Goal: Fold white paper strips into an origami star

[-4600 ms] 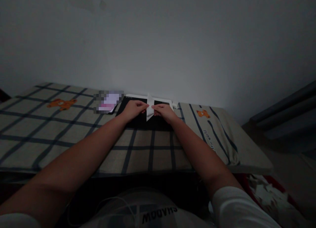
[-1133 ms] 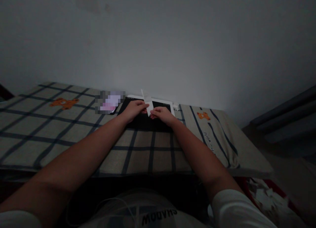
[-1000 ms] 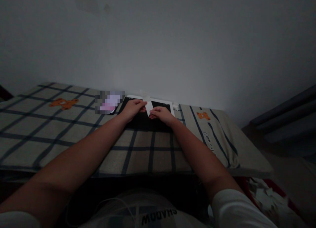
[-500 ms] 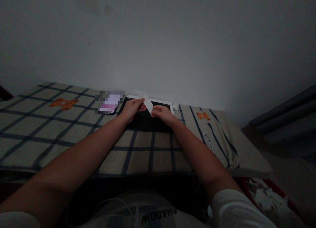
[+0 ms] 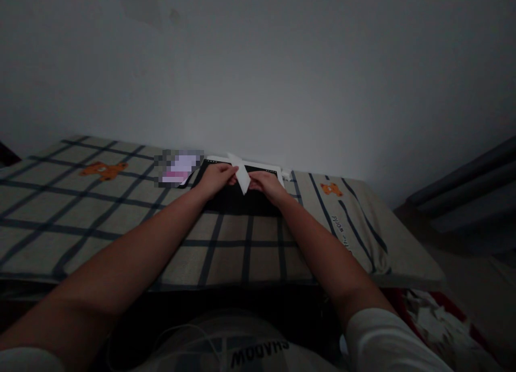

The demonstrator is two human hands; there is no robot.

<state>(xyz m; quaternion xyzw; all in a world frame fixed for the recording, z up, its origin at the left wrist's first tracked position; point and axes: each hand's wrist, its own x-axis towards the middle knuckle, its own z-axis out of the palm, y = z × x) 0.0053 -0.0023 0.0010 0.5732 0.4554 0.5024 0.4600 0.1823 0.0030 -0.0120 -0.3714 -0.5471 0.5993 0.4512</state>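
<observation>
Between my two hands a folded piece of white paper (image 5: 242,179) is held up, its lower end narrowing to a point. My left hand (image 5: 216,179) pinches its left side between thumb and fingers. From the other side my right hand (image 5: 266,185) grips the right edge, fingers bent and partly hidden behind the paper. Beneath both hands lies a black notebook-like pad (image 5: 237,202) with small holes along its far edge. A white sheet edge (image 5: 262,164) shows behind it.
A phone (image 5: 181,167), its screen partly blurred, lies left of the pad. The checked cloth (image 5: 121,210) covers the surface, which meets a grey wall (image 5: 258,76). A small white item (image 5: 286,174) sits right of the pad. Lower right, a red bin (image 5: 447,307) holds crumpled paper.
The paper has turned, and its pointed end now hangs lower and nearer to me. Both hands remain on it, with only small shifts of the fingers.
</observation>
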